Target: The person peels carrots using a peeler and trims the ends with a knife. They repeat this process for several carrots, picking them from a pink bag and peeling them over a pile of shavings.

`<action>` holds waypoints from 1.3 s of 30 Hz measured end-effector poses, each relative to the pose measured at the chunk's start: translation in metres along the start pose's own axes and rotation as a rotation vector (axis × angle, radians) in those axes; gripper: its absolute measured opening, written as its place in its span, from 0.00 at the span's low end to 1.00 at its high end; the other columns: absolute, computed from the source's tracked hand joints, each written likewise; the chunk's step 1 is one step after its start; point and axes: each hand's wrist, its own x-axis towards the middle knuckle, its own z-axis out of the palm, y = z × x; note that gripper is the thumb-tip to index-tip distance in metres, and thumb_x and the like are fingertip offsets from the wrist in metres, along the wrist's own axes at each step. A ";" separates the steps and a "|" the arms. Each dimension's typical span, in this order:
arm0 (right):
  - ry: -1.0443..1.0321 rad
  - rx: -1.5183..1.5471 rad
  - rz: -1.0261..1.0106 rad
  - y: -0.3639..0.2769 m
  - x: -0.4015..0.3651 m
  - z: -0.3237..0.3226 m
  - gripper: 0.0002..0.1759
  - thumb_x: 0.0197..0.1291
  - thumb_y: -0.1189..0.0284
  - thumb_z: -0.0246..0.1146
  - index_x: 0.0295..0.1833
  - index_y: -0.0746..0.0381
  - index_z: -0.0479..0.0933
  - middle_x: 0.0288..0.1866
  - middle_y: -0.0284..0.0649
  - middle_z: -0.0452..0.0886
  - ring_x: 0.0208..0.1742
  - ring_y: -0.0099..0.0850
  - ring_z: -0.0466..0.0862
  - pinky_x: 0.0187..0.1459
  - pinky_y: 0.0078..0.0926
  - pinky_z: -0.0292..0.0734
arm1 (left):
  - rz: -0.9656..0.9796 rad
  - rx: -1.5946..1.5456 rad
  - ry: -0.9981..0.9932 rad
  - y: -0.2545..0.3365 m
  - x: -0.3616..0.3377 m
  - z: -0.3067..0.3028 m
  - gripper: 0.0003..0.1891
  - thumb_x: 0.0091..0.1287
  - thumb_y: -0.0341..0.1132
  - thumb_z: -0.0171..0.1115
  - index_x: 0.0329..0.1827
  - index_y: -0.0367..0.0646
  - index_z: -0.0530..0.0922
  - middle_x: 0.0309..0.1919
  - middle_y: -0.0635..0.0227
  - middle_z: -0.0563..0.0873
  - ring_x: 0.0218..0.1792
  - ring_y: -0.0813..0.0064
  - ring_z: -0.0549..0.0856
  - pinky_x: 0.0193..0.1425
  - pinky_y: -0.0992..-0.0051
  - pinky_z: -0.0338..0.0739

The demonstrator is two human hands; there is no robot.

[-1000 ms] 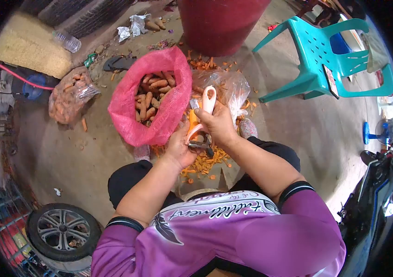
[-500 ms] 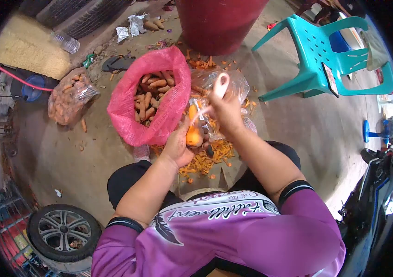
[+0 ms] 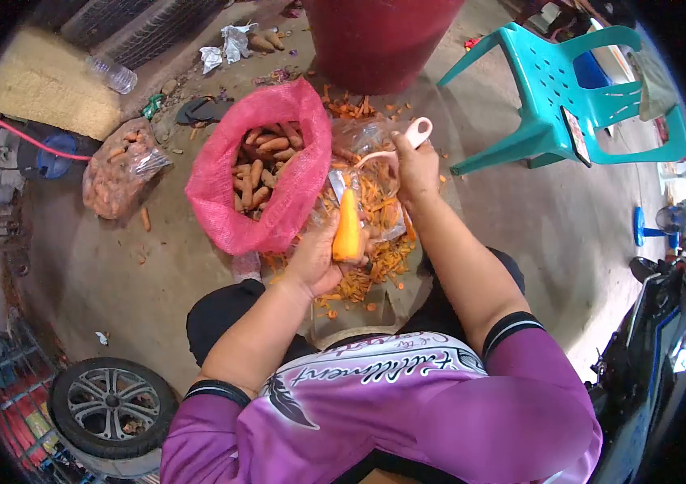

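Left hand [image 3: 319,262] is closed around the thick end of a bright orange carrot [image 3: 348,227], which sits right over the person's lap, thin end pointing off to 12 o'clock. Fingers on that side are partly hidden under it, so I can't tell exactly how they wrap.

I'm using that carrot as the middle of the clock, btw, with 12 straight out in front of the person. Right hand [image 3: 418,165] is up at about 1-2 o'clock, fist around the pale pink handle of a peeler [image 3: 419,131]. Loop end pokes out the top, the other end reaches back toward the carrot's tip and looks to be just clear of it. Can't really make out the blade.

Floor's a proper mess: orange peelings [image 3: 357,288] all over, from 6 o'clock between the knees right up past 12. Around 10 there's a pink mesh sack [image 3: 218,181], mouth wide open, with loads of duller carrots [image 3: 258,173] inside. Clear plastic bag [image 3: 121,173] of more carrots sits further out between 9 and 10, one loose carrot on the floor beside it. Big red tub [image 3: 383,40] at 12, teal plastic chair [image 3: 536,97] at 2, car wheel [image 3: 113,407] lying flat near 8, motorbike [image 3: 649,347] near 4.
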 end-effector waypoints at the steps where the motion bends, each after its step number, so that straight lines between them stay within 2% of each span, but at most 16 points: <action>1: -0.041 0.012 0.012 -0.006 -0.012 0.004 0.08 0.51 0.72 0.57 0.33 0.65 0.67 0.20 0.34 0.70 0.14 0.22 0.69 0.15 0.19 0.62 | 0.025 -0.012 0.040 0.002 0.001 -0.002 0.23 0.65 0.52 0.42 0.52 0.44 0.67 0.38 0.64 0.78 0.32 0.73 0.78 0.33 0.74 0.75; 3: -0.169 -0.059 0.070 -0.016 -0.043 0.014 0.11 0.51 0.72 0.57 0.38 0.66 0.67 0.27 0.35 0.72 0.22 0.21 0.71 0.21 0.17 0.66 | 0.070 -0.034 0.123 0.005 0.003 -0.006 0.22 0.65 0.52 0.42 0.51 0.43 0.67 0.38 0.65 0.78 0.33 0.73 0.79 0.35 0.74 0.76; 7: -0.371 -0.035 0.008 0.009 -0.074 0.013 0.11 0.49 0.74 0.60 0.37 0.67 0.68 0.27 0.35 0.74 0.26 0.21 0.74 0.25 0.18 0.71 | 0.024 -0.127 0.133 0.008 -0.002 0.002 0.19 0.65 0.50 0.43 0.47 0.46 0.70 0.30 0.71 0.77 0.30 0.76 0.78 0.34 0.74 0.75; 8: -0.364 -0.048 0.009 0.005 -0.076 0.014 0.10 0.49 0.74 0.60 0.36 0.67 0.69 0.27 0.35 0.74 0.25 0.21 0.74 0.25 0.18 0.71 | -0.012 -0.089 0.187 0.007 -0.002 0.002 0.18 0.65 0.50 0.44 0.46 0.46 0.71 0.28 0.73 0.75 0.28 0.77 0.77 0.33 0.75 0.74; 11: -0.361 -0.108 0.104 0.007 -0.060 0.008 0.09 0.49 0.74 0.60 0.34 0.68 0.70 0.26 0.36 0.74 0.24 0.20 0.74 0.24 0.18 0.70 | 0.045 -0.046 0.066 0.001 0.000 -0.001 0.19 0.64 0.52 0.44 0.45 0.46 0.71 0.29 0.73 0.76 0.28 0.78 0.76 0.31 0.77 0.73; 14: -0.334 -0.159 0.057 0.005 -0.052 0.010 0.10 0.48 0.73 0.61 0.32 0.68 0.71 0.24 0.36 0.74 0.23 0.21 0.73 0.22 0.20 0.68 | 0.043 0.010 0.208 -0.001 0.003 -0.002 0.20 0.64 0.53 0.43 0.47 0.46 0.70 0.29 0.71 0.76 0.27 0.78 0.76 0.28 0.77 0.71; 16: -0.226 -0.376 -0.034 0.016 -0.031 0.003 0.10 0.51 0.70 0.60 0.34 0.66 0.71 0.22 0.31 0.71 0.22 0.19 0.71 0.20 0.17 0.65 | 0.015 0.070 0.108 -0.003 0.000 -0.002 0.21 0.65 0.53 0.42 0.48 0.46 0.69 0.29 0.70 0.76 0.27 0.77 0.76 0.27 0.77 0.71; 19: -0.016 -0.099 -0.032 0.002 0.009 -0.011 0.08 0.50 0.73 0.57 0.30 0.67 0.69 0.21 0.34 0.72 0.20 0.22 0.72 0.20 0.20 0.66 | -0.015 0.147 0.077 -0.006 -0.001 0.000 0.22 0.64 0.54 0.42 0.49 0.45 0.67 0.31 0.67 0.77 0.28 0.75 0.77 0.27 0.76 0.71; 22: -0.021 -0.018 -0.033 -0.010 -0.007 -0.002 0.08 0.50 0.74 0.57 0.30 0.68 0.68 0.23 0.36 0.72 0.20 0.24 0.73 0.20 0.20 0.67 | 0.028 0.170 0.174 -0.007 0.000 0.000 0.22 0.64 0.53 0.42 0.49 0.46 0.68 0.34 0.65 0.78 0.31 0.73 0.78 0.28 0.75 0.71; 25: -0.193 -0.185 -0.062 -0.005 -0.041 0.008 0.09 0.48 0.75 0.60 0.33 0.69 0.69 0.25 0.36 0.74 0.24 0.21 0.74 0.24 0.20 0.71 | 0.049 0.011 0.178 0.004 0.005 -0.008 0.20 0.65 0.52 0.42 0.48 0.46 0.69 0.34 0.67 0.78 0.32 0.73 0.78 0.30 0.73 0.71; 26: -0.242 -0.141 -0.044 -0.007 -0.058 0.012 0.10 0.48 0.75 0.60 0.33 0.69 0.69 0.25 0.36 0.74 0.25 0.21 0.74 0.25 0.20 0.71 | 0.048 -0.037 0.079 0.005 0.002 -0.014 0.20 0.65 0.51 0.42 0.48 0.46 0.70 0.35 0.70 0.78 0.34 0.73 0.78 0.34 0.70 0.73; 27: -0.291 -0.097 -0.027 -0.008 -0.070 0.014 0.10 0.47 0.75 0.61 0.34 0.69 0.69 0.26 0.36 0.75 0.26 0.21 0.74 0.26 0.20 0.71 | 0.027 -0.044 0.103 0.004 0.004 -0.016 0.21 0.65 0.51 0.42 0.49 0.45 0.70 0.36 0.70 0.78 0.35 0.73 0.78 0.35 0.70 0.73; 28: -0.337 -0.196 -0.142 0.007 -0.070 0.010 0.11 0.47 0.75 0.61 0.35 0.69 0.70 0.27 0.37 0.75 0.26 0.22 0.75 0.26 0.20 0.72 | 0.007 -0.050 0.127 0.002 0.005 -0.017 0.21 0.65 0.51 0.42 0.49 0.45 0.70 0.37 0.71 0.78 0.35 0.73 0.78 0.37 0.70 0.73; 32: -0.349 -0.080 0.043 0.011 -0.062 0.009 0.11 0.47 0.74 0.61 0.35 0.69 0.70 0.27 0.37 0.75 0.25 0.22 0.75 0.24 0.19 0.71 | -0.012 -0.063 0.039 0.000 0.004 -0.018 0.22 0.65 0.51 0.41 0.50 0.42 0.70 0.38 0.70 0.78 0.36 0.73 0.78 0.42 0.71 0.73; 35: -0.377 -0.219 0.178 0.008 -0.049 0.005 0.13 0.50 0.74 0.60 0.40 0.68 0.68 0.28 0.34 0.72 0.25 0.20 0.72 0.25 0.18 0.69 | 0.139 0.041 0.138 -0.004 0.009 -0.011 0.22 0.66 0.51 0.41 0.50 0.43 0.69 0.37 0.68 0.78 0.36 0.73 0.78 0.41 0.73 0.73; 39: -0.130 -0.247 0.062 0.002 -0.028 0.005 0.10 0.47 0.73 0.60 0.32 0.69 0.71 0.26 0.36 0.75 0.22 0.23 0.74 0.22 0.22 0.70 | 0.124 0.185 0.112 -0.003 0.007 -0.016 0.21 0.66 0.50 0.40 0.49 0.43 0.68 0.34 0.68 0.78 0.31 0.74 0.78 0.32 0.76 0.72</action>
